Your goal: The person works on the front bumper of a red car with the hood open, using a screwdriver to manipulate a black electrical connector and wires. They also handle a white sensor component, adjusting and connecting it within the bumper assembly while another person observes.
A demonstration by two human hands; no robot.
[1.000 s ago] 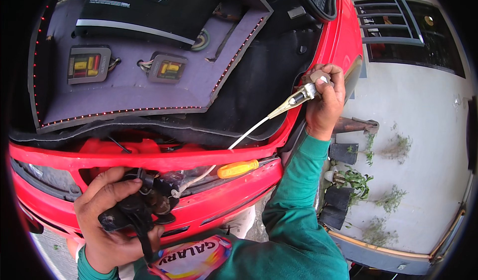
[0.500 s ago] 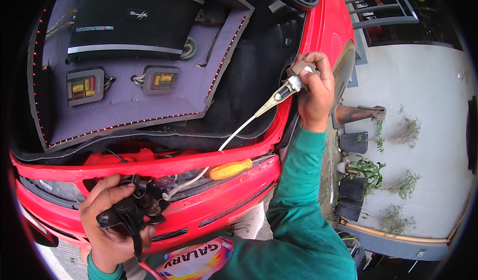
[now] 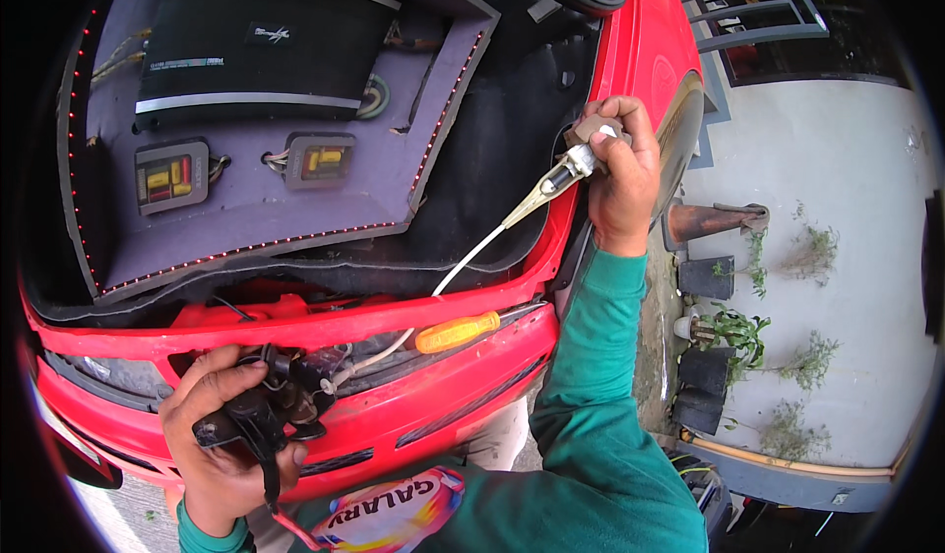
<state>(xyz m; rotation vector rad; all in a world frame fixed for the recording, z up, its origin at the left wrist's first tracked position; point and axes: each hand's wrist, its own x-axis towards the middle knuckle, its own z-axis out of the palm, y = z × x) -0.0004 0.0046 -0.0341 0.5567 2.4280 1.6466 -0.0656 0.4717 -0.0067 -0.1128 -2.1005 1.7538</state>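
My right hand [image 3: 622,174] is raised at the boot's right side, thumb and fingers closed on a white fitting [image 3: 581,159]. The fitting narrows into a translucent tapered sleeve [image 3: 539,197], from which a white cable [image 3: 471,258] runs down over the red sill. A small brownish-grey piece [image 3: 594,128] is pinched along with it; its kind is unclear. Low on the left, my left hand [image 3: 212,420] grips a black latch-like part [image 3: 258,417] against the bumper. A light cable [image 3: 369,361] reaches that part. A yellow-handled screwdriver [image 3: 458,333] lies on the bumper between my hands.
Inside the open boot, a grey-lined box [image 3: 246,228] edged with red lights holds a black amplifier [image 3: 266,46] and two small modules [image 3: 172,174]. The red bumper [image 3: 453,396] crosses in front of me. Potted plants [image 3: 733,332] stand by a wall on the right.
Both hands keep their holds and hardly move. The view has shifted very slightly.
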